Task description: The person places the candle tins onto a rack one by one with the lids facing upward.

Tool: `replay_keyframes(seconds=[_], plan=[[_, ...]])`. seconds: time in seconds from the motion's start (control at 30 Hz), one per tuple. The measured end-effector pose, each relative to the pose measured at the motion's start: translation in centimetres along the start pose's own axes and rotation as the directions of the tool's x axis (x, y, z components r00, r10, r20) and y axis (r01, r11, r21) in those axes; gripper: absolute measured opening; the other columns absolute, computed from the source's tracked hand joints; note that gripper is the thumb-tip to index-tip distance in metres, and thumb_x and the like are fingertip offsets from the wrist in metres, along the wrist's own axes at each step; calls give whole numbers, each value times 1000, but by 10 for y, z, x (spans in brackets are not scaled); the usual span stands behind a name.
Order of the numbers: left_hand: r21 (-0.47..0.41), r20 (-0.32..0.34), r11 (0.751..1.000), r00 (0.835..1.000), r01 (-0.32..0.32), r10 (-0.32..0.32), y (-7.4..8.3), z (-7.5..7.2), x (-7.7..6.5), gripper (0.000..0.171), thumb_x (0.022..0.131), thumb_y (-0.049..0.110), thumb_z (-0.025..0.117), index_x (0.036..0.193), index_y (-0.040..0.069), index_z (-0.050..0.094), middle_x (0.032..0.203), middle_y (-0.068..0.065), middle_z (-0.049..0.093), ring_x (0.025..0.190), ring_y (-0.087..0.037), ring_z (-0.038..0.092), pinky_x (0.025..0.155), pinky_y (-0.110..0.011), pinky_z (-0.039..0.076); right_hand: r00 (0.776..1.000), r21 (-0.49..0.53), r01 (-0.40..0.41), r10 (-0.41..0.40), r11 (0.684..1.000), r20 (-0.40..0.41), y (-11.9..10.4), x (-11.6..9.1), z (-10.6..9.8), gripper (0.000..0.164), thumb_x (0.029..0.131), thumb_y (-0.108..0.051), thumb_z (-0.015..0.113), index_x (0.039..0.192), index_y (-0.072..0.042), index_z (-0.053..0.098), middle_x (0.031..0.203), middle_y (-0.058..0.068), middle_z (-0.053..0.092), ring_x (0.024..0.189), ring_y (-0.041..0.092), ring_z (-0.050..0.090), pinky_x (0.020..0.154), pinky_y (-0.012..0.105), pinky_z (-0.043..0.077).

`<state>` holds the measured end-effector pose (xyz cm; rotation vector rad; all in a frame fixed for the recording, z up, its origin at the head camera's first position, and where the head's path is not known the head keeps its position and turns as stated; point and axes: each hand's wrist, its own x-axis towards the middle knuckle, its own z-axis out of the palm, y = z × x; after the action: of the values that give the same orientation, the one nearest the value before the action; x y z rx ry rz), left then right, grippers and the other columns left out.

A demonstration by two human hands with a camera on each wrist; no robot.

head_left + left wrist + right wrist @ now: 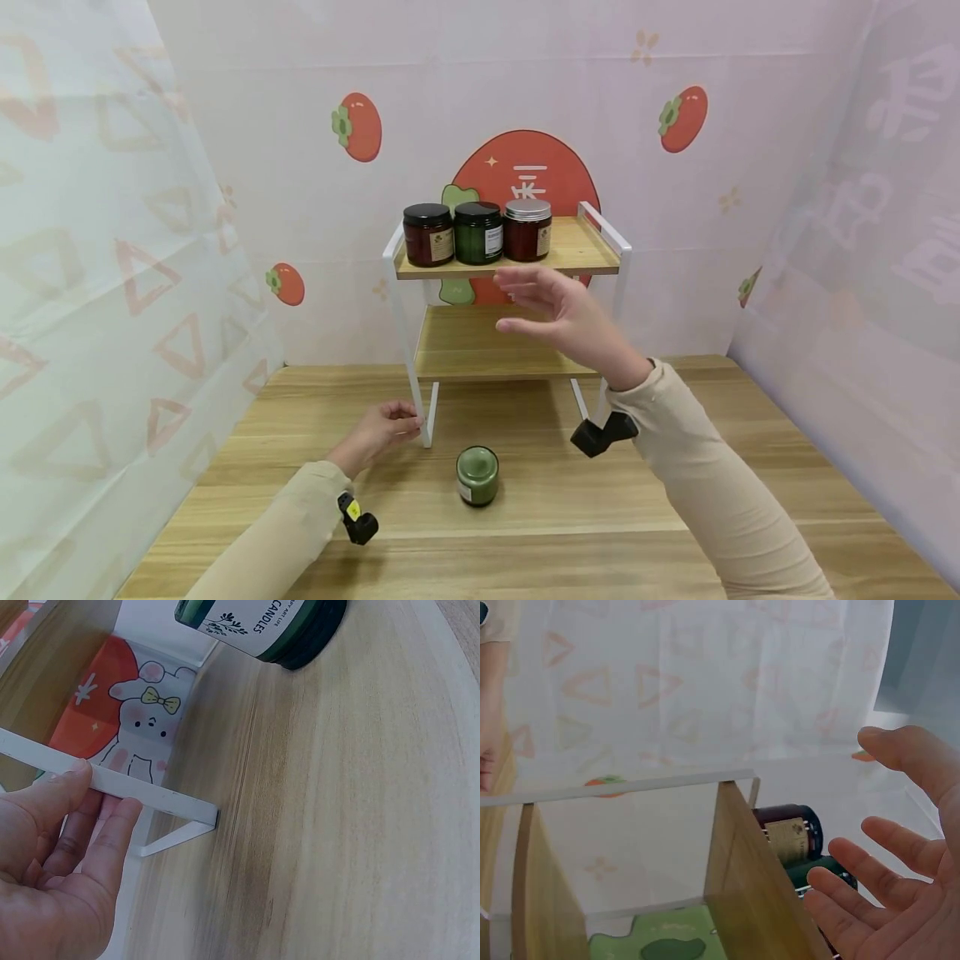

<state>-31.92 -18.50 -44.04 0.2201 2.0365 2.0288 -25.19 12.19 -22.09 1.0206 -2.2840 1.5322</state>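
A two-tier shelf (517, 271) with wooden boards and a white metal frame stands on the table. My left hand (384, 429) pinches its front left leg (161, 796) low down, thumb on one side and fingertips on the other. Spread and holding nothing, my right hand (566, 321) hovers in front of the top board's edge. Three jars stand in a row on that board: a brown jar with black lid (428, 236), a green jar with black lid (478, 233) and a brown jar with silver lid (527, 231). A green candle jar (477, 477) sits on the table before the shelf.
The wooden table (570, 550) runs up to a pale printed backdrop (262, 192) behind the shelf. Cloth walls (90, 333) close in the left and right sides. The lower board (480, 342) lies beneath the right hand.
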Motion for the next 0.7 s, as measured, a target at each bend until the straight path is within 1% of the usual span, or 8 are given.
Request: replay_keyframes(seconds=[0.07, 0.2, 0.3, 0.4, 0.53, 0.6, 0.7], plan=[[4, -5, 1000, 1000, 3, -3, 0, 0, -1, 9, 91, -3, 61, 99, -1, 55, 95, -4, 61, 95, -16, 64, 88, -26, 57, 1000, -1, -7, 7, 1000, 11, 5, -3, 6, 54, 82, -6, 77, 131, -4, 54, 135, 8, 57, 126, 18, 54, 107, 26, 44], [15, -13, 1000, 1000, 9, -8, 1, 1, -2, 9, 93, -4, 59, 100, -3, 55, 95, -4, 60, 95, -15, 63, 88, -26, 57, 1000, -1, -13, 13, 1000, 26, 16, -9, 17, 53, 81, -8, 78, 129, -6, 56, 133, 7, 58, 125, 18, 55, 108, 27, 45], [19, -26, 1000, 1000, 15, -14, 2, 2, -2, 9, 93, -4, 59, 100, -3, 54, 95, -4, 60, 96, -16, 63, 88, -26, 57, 999, -12, -8, 9, 1000, 40, 24, -14, 24, 53, 81, -9, 79, 128, -6, 56, 133, 9, 59, 125, 20, 55, 108, 33, 45], [18, -35, 1000, 999, 21, -20, 2, 2, -2, 10, 92, -4, 60, 100, -3, 54, 96, -4, 60, 94, -15, 63, 88, -26, 57, 998, -20, -21, 23, 1000, 61, 30, -19, 31, 53, 81, -10, 78, 129, -7, 56, 134, 11, 58, 126, 22, 54, 109, 40, 44], [26, -29, 999, 999, 19, -18, 2, 2, -2, 10, 92, -3, 60, 101, -3, 54, 96, -4, 59, 93, -14, 63, 89, -27, 57, 994, -19, -46, 48, 999, 93, 38, -26, 39, 53, 82, -12, 78, 130, -7, 56, 135, 11, 58, 127, 27, 53, 109, 46, 43], [34, -25, 999, 1000, 15, -14, 2, 1, -2, 10, 93, -3, 60, 101, -4, 54, 96, -4, 59, 94, -14, 63, 91, -28, 57, 992, -23, -65, 67, 998, 108, 43, -30, 43, 53, 82, -14, 78, 130, -7, 56, 135, 8, 58, 127, 27, 53, 109, 44, 44], [37, -22, 999, 1000, 12, -11, 2, 1, -2, 9, 93, -3, 59, 101, -3, 55, 96, -4, 60, 95, -15, 63, 92, -30, 56, 988, -19, -76, 77, 997, 131, 52, -35, 49, 54, 82, -14, 78, 130, -6, 55, 135, 8, 57, 127, 28, 53, 108, 43, 45]])
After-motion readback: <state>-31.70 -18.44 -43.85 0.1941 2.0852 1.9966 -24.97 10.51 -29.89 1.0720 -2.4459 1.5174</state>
